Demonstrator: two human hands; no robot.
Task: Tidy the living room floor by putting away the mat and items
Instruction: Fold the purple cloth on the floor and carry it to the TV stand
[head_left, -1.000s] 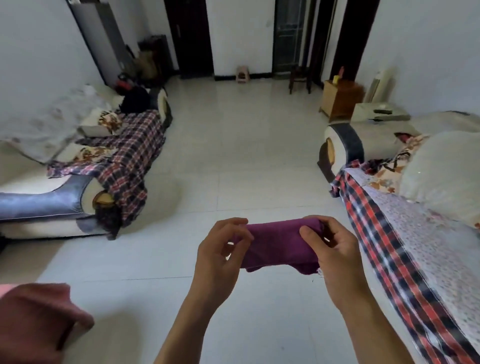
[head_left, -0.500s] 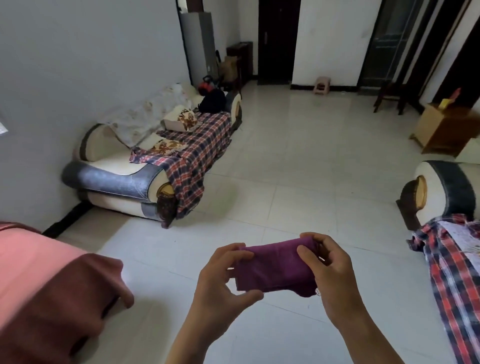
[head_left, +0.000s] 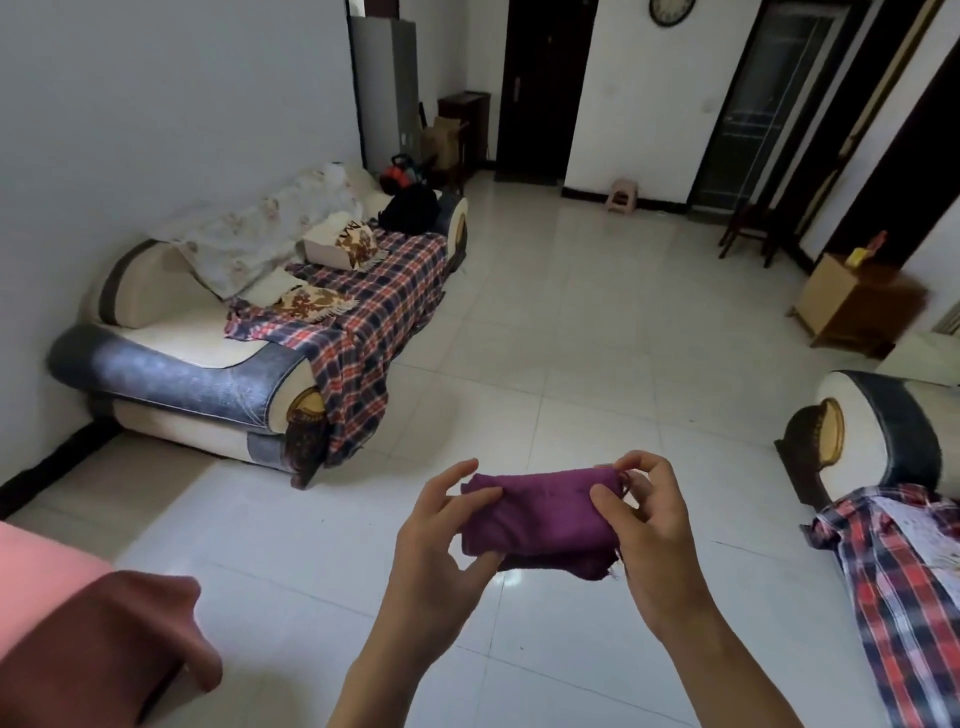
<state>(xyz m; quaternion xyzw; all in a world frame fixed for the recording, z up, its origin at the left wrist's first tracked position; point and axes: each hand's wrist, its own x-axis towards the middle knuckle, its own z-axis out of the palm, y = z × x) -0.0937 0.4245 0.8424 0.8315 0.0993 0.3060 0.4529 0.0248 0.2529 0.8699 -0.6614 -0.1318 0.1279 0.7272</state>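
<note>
We hold a folded purple fabric cloth (head_left: 540, 514) between our hands above the white tiled floor (head_left: 571, 364). Our left hand (head_left: 441, 540) pinches its left end, thumb underneath, other fingers spread. Our right hand (head_left: 654, 535) grips its right end.

The folded purple cloth (head_left: 540, 514) I hold looks soft, matt terry. The white tiled floor (head_left: 571, 332) beneath shines glossy; the plaid woven blanket (head_left: 384, 306) looks matt.

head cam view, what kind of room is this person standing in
Most likely a home living room: a cream and blue sofa draped with a plaid blanket along the wall, a second sofa opposite, a white tiled floor between them, and a wall clock.
</note>
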